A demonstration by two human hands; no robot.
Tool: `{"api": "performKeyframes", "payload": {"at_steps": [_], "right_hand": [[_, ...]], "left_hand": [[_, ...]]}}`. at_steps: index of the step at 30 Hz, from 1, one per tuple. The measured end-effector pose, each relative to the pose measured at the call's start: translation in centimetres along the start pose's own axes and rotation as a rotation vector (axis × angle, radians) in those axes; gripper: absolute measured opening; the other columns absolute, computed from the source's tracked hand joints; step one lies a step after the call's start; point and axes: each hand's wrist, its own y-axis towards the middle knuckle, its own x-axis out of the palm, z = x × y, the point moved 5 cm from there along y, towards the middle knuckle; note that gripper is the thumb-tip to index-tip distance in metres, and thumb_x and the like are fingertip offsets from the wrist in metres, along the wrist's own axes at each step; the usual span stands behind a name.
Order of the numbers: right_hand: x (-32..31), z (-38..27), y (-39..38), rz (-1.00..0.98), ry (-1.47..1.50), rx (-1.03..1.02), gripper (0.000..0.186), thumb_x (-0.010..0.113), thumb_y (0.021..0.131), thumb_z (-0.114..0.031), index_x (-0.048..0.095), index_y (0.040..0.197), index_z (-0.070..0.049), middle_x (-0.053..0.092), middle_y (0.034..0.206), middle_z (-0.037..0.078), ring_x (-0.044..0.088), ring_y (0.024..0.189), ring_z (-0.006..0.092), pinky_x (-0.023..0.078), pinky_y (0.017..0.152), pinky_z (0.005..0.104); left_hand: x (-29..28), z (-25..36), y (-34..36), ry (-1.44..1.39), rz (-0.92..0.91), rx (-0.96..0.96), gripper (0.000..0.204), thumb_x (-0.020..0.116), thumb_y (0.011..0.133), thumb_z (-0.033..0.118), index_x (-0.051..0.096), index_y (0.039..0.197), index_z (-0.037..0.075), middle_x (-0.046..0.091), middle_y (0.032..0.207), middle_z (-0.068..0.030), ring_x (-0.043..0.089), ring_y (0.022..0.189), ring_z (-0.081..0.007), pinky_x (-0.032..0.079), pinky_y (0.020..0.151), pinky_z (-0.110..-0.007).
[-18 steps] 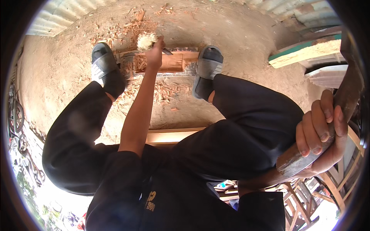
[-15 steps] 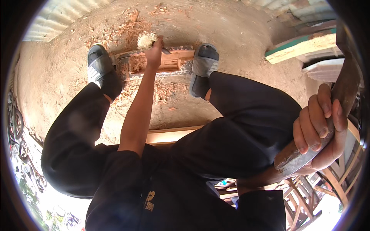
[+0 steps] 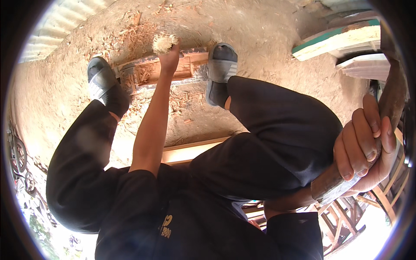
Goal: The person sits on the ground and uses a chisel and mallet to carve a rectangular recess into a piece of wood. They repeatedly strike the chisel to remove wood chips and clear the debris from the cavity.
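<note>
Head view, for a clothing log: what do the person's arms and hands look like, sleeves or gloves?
Both hands are bare, with no gloves: left hand, right hand. The left forearm is uncovered up to a short black sleeve. A black sleeve also covers the right upper arm.

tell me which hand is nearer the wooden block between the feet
Left. The left hand reaches down onto the wooden block, gripping a frayed-topped tool on it. The right hand is raised well away, clutching a wooden handle.
</note>
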Motion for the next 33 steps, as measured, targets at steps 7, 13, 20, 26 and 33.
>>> {"api": "performKeyframes", "payload": {"at_steps": [7,13,20,26,33], "right_hand": [[-0.5,0.4,-0.4,0.048,-0.078,-0.036,0.016,0.032,0.096,-0.017,0.030,0.083,-0.007,0.036,0.061,0.001,0.036,0.037,0.0079,0.040,0.036,0.0246],[-0.2,0.6,-0.4,0.360,-0.112,-0.106,0.017,0.037,0.094,-0.016,0.034,0.079,-0.007,0.035,0.056,-0.001,0.033,0.036,0.0050,0.036,0.033,0.0218],[0.9,5.0,1.0,0.579,-0.226,-0.080,0.018,0.047,0.088,-0.018,0.038,0.077,-0.007,0.035,0.055,-0.001,0.034,0.037,0.0074,0.035,0.035,0.0241],[-1.3,16.1,6.6,0.594,-0.541,0.233,0.020,0.056,0.083,-0.017,0.050,0.072,0.000,0.045,0.055,0.005,0.043,0.043,0.0130,0.037,0.042,0.0282],[-2.5,24.9,12.0,0.404,-0.751,0.550,0.019,0.060,0.082,-0.019,0.051,0.078,-0.002,0.045,0.058,0.002,0.045,0.046,0.0107,0.038,0.044,0.0273]], "left_hand": [[0.1,-0.7,0.8,0.034,0.017,-0.070,0.026,0.063,0.080,0.003,0.052,0.104,-0.001,0.058,0.099,-0.0053,0.052,0.090,-0.0130,0.041,0.080,-0.026],[1.9,2.4,-0.7,0.073,0.082,-0.104,0.026,0.062,0.079,0.001,0.052,0.103,0.000,0.058,0.097,-0.0059,0.054,0.088,-0.0147,0.043,0.076,-0.026],[-0.1,-0.8,-0.2,0.012,0.087,0.066,0.029,0.068,0.070,0.002,0.057,0.097,-0.001,0.063,0.090,-0.0076,0.059,0.082,-0.0153,0.047,0.072,-0.029],[2.5,1.9,-1.0,-0.076,0.099,0.167,0.023,0.072,0.064,0.007,0.063,0.083,0.000,0.065,0.079,-0.0087,0.062,0.072,-0.0165,0.048,0.066,-0.030],[1.3,1.6,-1.5,-0.006,0.133,0.120,0.035,0.072,0.060,0.016,0.063,0.090,0.002,0.063,0.085,-0.0191,0.058,0.081,-0.0345,0.046,0.073,-0.038]]}}
